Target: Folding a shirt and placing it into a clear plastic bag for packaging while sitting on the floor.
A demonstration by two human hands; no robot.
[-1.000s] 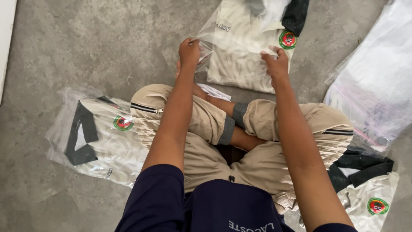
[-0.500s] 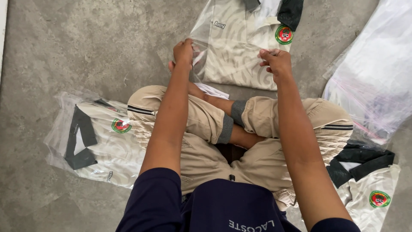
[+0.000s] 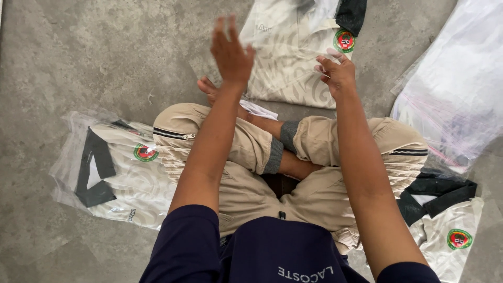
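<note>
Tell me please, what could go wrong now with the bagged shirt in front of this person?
The left hand is lifted off, so only the right hand touches the bagged shirt. With one hand, the thin clear bag might slip or crumple.

The person sits cross-legged close to another packed shirt by the left knee; a shifting leg could crease it.

The loose clear bags on the right lie on bare concrete floor, so they might pick up dust.

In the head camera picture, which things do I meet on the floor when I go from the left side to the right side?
Bagged cream shirt with black collar → left hand raised → bagged cream shirt in front of the knees → right hand touching that bag → pile of clear plastic bags.
</note>
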